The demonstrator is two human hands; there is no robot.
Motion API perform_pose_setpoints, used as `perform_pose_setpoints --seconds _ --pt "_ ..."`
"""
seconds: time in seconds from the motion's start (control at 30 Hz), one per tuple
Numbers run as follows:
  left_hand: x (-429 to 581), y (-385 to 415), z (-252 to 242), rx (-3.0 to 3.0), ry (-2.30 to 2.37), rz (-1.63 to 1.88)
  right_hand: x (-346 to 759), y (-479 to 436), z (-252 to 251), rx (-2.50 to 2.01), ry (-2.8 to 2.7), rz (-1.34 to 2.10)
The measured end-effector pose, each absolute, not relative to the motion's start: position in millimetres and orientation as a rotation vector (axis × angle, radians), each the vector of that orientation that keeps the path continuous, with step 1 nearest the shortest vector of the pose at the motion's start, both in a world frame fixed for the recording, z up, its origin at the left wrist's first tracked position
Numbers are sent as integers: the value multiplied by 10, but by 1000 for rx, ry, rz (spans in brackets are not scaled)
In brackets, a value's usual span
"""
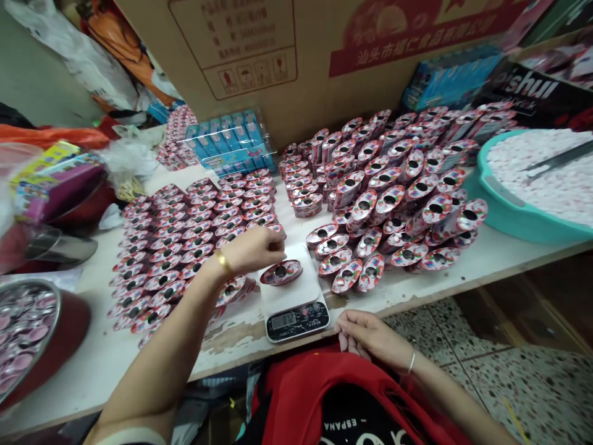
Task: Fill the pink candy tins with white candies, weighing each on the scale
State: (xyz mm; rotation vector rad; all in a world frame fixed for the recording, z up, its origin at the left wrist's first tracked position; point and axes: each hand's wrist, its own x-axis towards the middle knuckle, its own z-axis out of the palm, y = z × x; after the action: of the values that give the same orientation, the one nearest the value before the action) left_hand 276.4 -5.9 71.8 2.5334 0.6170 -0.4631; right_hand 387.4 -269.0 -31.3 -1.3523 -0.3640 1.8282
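Along a scuffed white table [106, 364], with a terrazzo floor [523, 364] at 4 o'clock and a printed carton [259, 68] at 12, an oval red-and-white tin [281, 272] lies flat on a digital scale [296, 324] at centre. Its round hole faces up, and its long axis runs roughly from 9 to 3 o'clock, rising slightly rightward. Left hand [250, 250], fingers curled downward, sits just beyond the tin, though any pinch is hard to tell. Right hand [370, 337], fingers loosely together, rests at the table's near edge; whether it grips anything, I cannot tell.
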Motion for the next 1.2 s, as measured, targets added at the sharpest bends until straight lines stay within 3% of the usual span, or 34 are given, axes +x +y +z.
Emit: perform_pose_setpoints --seconds 0.2,0.33,0.5,0.7,0.8,0.97,1.2 --pt "2384 -418 541 2787 684 -32 3817 -2640 -330 -1331 -413 1853" --pt "2287 -734 407 2869 673 -16 3774 -2681 -348 -1348 -453 1870" --pt "1643 -866 719 2676 769 133 3750 -2741 -444 -1361 -420 1955" --pt "133 -349 1138 2624 1546 514 3671 -2711 -436 -1356 -402 1982" --pt "-385 135 1099 2622 1954 361 3591 -2672 -380 -1368 -489 1957" --pt "-690 574 855 2344 2377 -200 3544 -2735 -393 -1397 -456 1912" --pt "-941 398 391 2198 2221 -321 3532 -2739 -300 -1432 -437 1870"
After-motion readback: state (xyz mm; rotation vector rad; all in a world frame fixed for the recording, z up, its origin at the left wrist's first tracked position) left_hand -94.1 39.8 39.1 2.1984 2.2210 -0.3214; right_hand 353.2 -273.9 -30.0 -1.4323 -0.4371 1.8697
